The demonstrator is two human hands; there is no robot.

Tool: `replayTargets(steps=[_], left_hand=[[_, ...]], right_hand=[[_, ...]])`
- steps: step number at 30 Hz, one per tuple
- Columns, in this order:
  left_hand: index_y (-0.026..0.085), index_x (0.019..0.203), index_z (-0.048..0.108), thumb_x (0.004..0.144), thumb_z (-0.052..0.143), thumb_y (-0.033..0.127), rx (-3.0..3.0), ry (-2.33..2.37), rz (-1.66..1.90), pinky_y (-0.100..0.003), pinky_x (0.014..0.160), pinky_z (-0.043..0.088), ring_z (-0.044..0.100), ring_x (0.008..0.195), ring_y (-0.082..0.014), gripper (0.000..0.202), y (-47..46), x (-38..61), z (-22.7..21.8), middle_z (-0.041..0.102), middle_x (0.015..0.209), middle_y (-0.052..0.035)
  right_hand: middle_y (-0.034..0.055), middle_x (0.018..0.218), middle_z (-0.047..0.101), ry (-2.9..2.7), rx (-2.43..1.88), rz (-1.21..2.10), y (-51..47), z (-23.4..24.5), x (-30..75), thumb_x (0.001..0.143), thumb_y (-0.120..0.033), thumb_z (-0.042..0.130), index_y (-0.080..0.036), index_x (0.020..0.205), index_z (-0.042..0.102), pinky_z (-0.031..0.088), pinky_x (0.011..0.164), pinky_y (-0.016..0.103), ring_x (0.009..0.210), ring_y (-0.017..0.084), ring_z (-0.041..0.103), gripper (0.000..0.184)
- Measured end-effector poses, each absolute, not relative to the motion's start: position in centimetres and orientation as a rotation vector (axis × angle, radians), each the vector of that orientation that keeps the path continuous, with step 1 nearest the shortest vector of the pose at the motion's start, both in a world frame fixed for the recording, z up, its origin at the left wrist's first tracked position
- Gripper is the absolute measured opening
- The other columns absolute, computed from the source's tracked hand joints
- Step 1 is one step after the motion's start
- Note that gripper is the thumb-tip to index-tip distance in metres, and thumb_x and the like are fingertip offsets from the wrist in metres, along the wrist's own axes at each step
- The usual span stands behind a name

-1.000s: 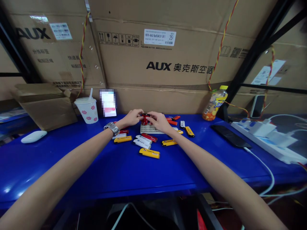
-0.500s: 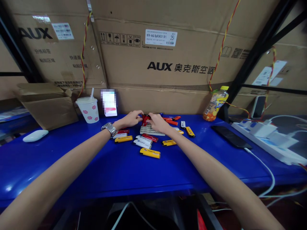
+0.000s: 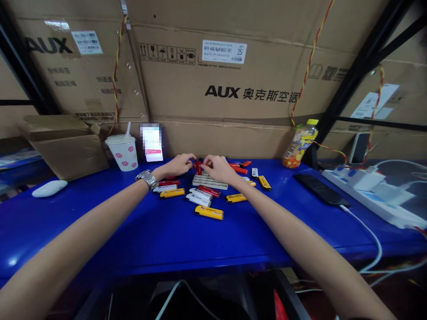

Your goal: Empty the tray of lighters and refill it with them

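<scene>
"Since half a second ago, the left hand (image 3: 180, 165) has shifted slightly to its own left, baring more of the pale slotted tray (image 3: 208, 184). How is the red lighter (image 3: 199, 167) best handled?"

"Lightly, most likely: fingers on its sides, upright, no sideways push, since a knock could tip it or slide the tray (which looks light) along the bench (image 3: 167, 240)."

"And where is it, relative to the fingers?"

"Between the two hands, upright at the tray's back left corner. The right hand (image 3: 217, 170) appears to pinch it from the right, fingers narrow. The left fingers are just beside its left edge; whether they touch it cannot be told (nor whether its foot sits in a slot)."
</scene>
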State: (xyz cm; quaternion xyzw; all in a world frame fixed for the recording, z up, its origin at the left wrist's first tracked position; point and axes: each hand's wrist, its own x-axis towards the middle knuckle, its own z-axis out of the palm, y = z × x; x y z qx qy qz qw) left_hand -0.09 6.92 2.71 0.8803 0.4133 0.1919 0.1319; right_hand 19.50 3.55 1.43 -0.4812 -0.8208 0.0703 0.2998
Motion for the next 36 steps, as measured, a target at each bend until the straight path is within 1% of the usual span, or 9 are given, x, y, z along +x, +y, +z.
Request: replayTargets(steps=[4,11,17,19,23,26,29,32,36], left_hand=[[0.011,0.103,0.062,0.081,0.047,0.025,2.598,1.247,0.490,-0.030,0.071,0.042,0.061,0.081,-0.0195,0.030,6.6,-1.6,3.7,0.068,0.094,-0.0116],[0.016,0.081,0.067,0.075,0.057,0.033,2.567,1.277,-0.069,-0.027,0.057,0.036,0.056,0.064,-0.0171,0.021,5.0,-5.3,6.2,0.067,0.074,-0.0056],[0.019,0.064,0.062,0.063,0.069,0.035,2.453,1.350,-0.216,-0.028,0.054,0.031,0.049,0.056,-0.0165,0.017,4.4,-6.4,6.4,0.061,0.062,-0.0027],[0.019,0.065,0.061,0.062,0.069,0.033,2.463,1.365,-0.247,-0.028,0.054,0.031,0.048,0.057,-0.0166,0.016,4.4,-6.4,6.3,0.061,0.062,-0.0023],[0.019,0.070,0.060,0.059,0.068,0.026,2.528,1.399,-0.265,-0.027,0.054,0.030,0.048,0.058,-0.0169,0.016,4.5,-6.4,6.0,0.061,0.067,-0.0026],[0.019,0.075,0.060,0.057,0.072,0.032,2.583,1.422,-0.244,-0.027,0.056,0.031,0.049,0.060,-0.0172,0.025,4.6,-6.5,5.5,0.062,0.074,-0.0037],[0.019,0.078,0.058,0.062,0.072,0.039,2.637,1.363,-0.218,-0.027,0.056,0.031,0.048,0.060,-0.0167,0.028,4.5,-6.2,5.0,0.061,0.076,-0.0040],[0.018,0.078,0.058,0.069,0.066,0.038,2.697,1.289,-0.188,-0.027,0.054,0.030,0.048,0.060,-0.0160,0.023,4.2,-5.7,4.8,0.060,0.075,-0.0040],[0.017,0.081,0.061,0.074,0.062,0.033,2.739,1.227,-0.148,-0.026,0.055,0.030,0.049,0.061,-0.0150,0.018,4.0,-5.2,4.7,0.061,0.074,-0.0041]], right_hand=[[0.0068,0.075,0.067,-2.561,-1.486,0.171,1.8,3.6,20.7,0.076,-0.040,0.067,-0.016,0.078,0.064,0.036,0.057,0.027,0.062,0.015,0.055,0.024],[0.0067,0.082,0.067,-2.630,-1.387,0.186,2.4,3.3,22.7,0.081,-0.032,0.063,-0.014,0.089,0.065,0.036,0.061,0.027,0.068,0.015,0.054,0.019],[0.0010,0.060,0.061,-2.632,-1.244,0.345,1.0,4.1,21.9,0.082,-0.034,0.061,-0.017,0.067,0.062,0.032,0.056,0.028,0.053,0.011,0.048,0.022],[0.0008,0.057,0.059,-2.716,-1.236,0.449,0.4,4.3,21.4,0.080,-0.035,0.062,-0.017,0.061,0.061,0.032,0.055,0.028,0.050,0.011,0.046,0.026],[0.0014,0.061,0.061,-2.775,-1.300,0.519,0.2,3.7,20.6,0.077,-0.026,0.062,-0.018,0.064,0.060,0.032,0.052,0.027,0.052,0.012,0.047,0.016],[0.0012,0.067,0.061,-2.762,-1.338,0.474,0.4,3.3,20.5,0.070,-0.023,0.065,-0.018,0.070,0.060,0.032,0.051,0.027,0.056,0.013,0.048,0.008],[-0.0002,0.067,0.058,-2.764,-1.351,0.407,0.2,3.3,20.6,0.064,-0.021,0.067,-0.018,0.070,0.056,0.030,0.050,0.027,0.057,0.012,0.046,0.012],[-0.0014,0.061,0.053,-2.749,-1.293,0.374,0.0,3.7,20.7,0.068,-0.018,0.062,-0.018,0.063,0.050,0.027,0.050,0.027,0.054,0.011,0.042,0.013],[-0.0014,0.063,0.055,-2.544,-1.197,0.430,-0.2,4.2,20.8,0.077,-0.019,0.052,-0.019,0.072,0.048,0.028,0.052,0.026,0.055,0.011,0.044,0.006]])
